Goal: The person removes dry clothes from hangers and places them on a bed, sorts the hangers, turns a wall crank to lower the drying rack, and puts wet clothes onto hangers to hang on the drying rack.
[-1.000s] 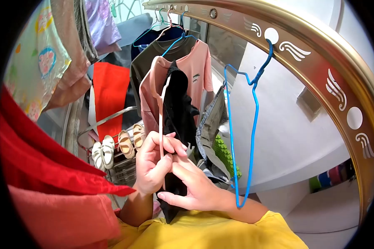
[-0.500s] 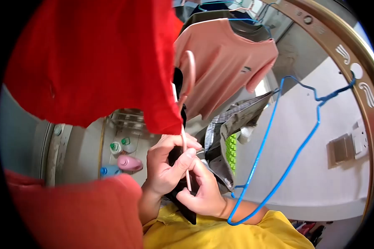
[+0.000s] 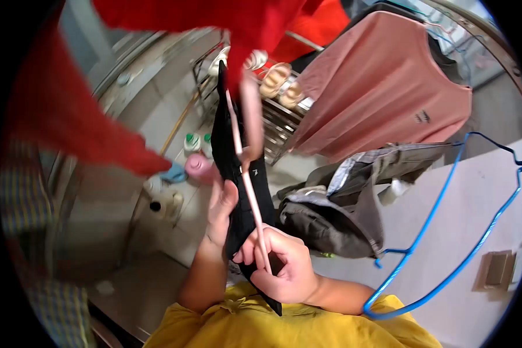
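A pink clothes hanger (image 3: pixel 250 194) stands lengthwise in front of me, its hook smeared by motion. Behind and along it hangs a narrow black garment (image 3: pixel 265 200) with a small light mark; its exact kind is unclear. My left hand (image 3: pixel 219 210) is closed around the garment's left edge, thumb raised, other fingers mostly hidden. At the hanger's lower end, my right hand (image 3: pixel 287 261) curls its fingers over the black cloth and the hanger's arm. Beside my right forearm dangles a bare blue hanger (image 3: pixel 432 217).
Red clothing (image 3: pixel 209 14) hangs close overhead. A pink T-shirt (image 3: pixel 383 81) and grey-brown trousers (image 3: pixel 336 223) hang to the right. Behind are a shoe rack (image 3: pixel 278 130) and several bottles, including a pink bottle (image 3: pixel 199 168). A wall switch (image 3: pixel 497 269) is at far right.
My view has swung left. My left hand has moved away from the hanger to the black garment's left edge. The black garment now shows upright behind the hanger, and the right hand remains low on it.
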Available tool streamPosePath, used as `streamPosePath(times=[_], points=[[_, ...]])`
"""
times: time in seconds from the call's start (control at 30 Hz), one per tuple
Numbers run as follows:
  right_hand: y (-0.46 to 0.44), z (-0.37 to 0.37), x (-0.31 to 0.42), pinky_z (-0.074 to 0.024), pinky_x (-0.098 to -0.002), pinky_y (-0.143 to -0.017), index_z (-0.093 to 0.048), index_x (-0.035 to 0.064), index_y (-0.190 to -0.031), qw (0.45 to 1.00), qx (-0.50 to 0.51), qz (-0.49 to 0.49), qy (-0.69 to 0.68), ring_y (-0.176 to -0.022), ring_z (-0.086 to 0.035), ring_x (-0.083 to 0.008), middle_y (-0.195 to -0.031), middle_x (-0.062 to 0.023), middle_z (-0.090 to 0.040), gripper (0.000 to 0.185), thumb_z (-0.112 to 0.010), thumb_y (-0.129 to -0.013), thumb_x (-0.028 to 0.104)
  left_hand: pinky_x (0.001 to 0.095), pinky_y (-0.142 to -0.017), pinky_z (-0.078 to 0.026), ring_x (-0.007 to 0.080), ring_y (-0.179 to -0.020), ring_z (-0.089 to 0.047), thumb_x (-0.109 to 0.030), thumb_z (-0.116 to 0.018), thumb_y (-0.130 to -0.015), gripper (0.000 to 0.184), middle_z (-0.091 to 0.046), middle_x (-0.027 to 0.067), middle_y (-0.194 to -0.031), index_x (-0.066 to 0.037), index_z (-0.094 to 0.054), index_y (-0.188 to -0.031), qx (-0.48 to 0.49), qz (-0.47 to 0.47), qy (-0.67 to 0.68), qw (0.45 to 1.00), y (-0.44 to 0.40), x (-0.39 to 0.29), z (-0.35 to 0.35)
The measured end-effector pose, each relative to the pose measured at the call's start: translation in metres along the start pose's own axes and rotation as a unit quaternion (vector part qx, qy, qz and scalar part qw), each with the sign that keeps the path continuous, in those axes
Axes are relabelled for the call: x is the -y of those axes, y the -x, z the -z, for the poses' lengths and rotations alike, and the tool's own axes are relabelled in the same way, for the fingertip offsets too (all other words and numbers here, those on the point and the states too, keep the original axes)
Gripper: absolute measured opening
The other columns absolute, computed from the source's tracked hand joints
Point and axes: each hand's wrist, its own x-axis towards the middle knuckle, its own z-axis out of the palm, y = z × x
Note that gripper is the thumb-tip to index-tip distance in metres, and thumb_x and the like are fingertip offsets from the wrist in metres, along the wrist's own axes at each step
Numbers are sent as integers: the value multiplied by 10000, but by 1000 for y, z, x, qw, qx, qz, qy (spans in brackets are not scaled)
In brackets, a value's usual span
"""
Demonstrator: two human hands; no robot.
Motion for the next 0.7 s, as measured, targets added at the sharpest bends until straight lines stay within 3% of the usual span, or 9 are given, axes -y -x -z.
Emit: streamPosePath(times=[0.17,0.23,0.27,0.33,0.37,0.5,0.57,0.6,0.7], points=[[43,-24,-49,-463,-274,-638,-445,6,-653,996,82,-39,-3,-716,-580,-194,-764,-95,-528,143,-523,-619,-108,296,-1057,-140,168,-1240,-247,-27,-626,-728,806,-249,87,-1346,-18,-137,-1368,-87,7,-86,993,65,29,29],[56,-33,-64,-460,-275,-623,-444,5,-651,994,99,-50,-14,-701,-577,-194,-759,-96,-529,141,-524,-616,-106,298,-1060,-143,174,-1237,-256,-13,-629,-718,829,-259,90,-1338,-13,-121,-1373,-105,-7,-70,992,83,34,37],[56,-37,-64,-457,-276,-616,-445,7,-649,993,102,-52,-19,-685,-567,-191,-753,-97,-531,139,-522,-616,-105,319,-980,-287,188,-1157,-381,2,-587,-724,724,-367,108,-1279,-27,-228,-1351,-121,-27,-90,988,86,31,37],[71,-45,-75,-453,-277,-609,-446,8,-648,992,113,-54,-29,-670,-557,-188,-748,-99,-532,138,-520,-617,-103,340,-901,-432,202,-1077,-507,18,-546,-729,639,-475,125,-1220,-41,-335,-1330,-142,-50,-115,982,107,37,48],[78,-46,-77,-450,-273,-610,-445,11,-646,991,119,-53,-38,-660,-546,-184,-745,-100,-531,137,-519,-620,-102,308,-978,-300,196,-1150,-399,16,-573,-705,711,-389,120,-1266,4,-260,-1343,-167,-32,-123,978,117,42,52],[116,-67,-77,-444,-265,-621,-444,12,-667,986,136,-74,-65,-662,-529,-175,-757,-107,-528,135,-521,-635,-95,280,-898,-357,175,-1003,-478,21,-559,-693,585,-488,116,-1116,47,-365,-1244,-366,-28,-197,909,168,56,50],[141,-80,-77,-450,-273,-634,-434,5,-690,983,133,-84,-92,-684,-536,-179,-774,-109,-522,142,-523,-651,-98,268,-732,-474,155,-804,-594,10,-522,-695,378,-612,72,-912,27,-560,-1070,-405,-29,-165,899,191,55,45],[158,-91,-77,-456,-275,-634,-429,2,-693,982,134,-109,-74,-690,-544,-186,-764,-108,-515,145,-522,-661,-105,243,-691,-458,132,-745,-574,8,-474,-689,293,-606,52,-825,28,-575,-963,-372,41,-127,919,206,41,41],[201,-106,-72,-458,-271,-628,-425,1,-698,982,123,-117,-83,-684,-550,-186,-753,-106,-505,151,-523,-665,-109,227,-638,-429,102,-646,-516,15,-448,-688,154,-573,19,-739,13,-546,-806,-352,-6,-264,898,258,52,54]])
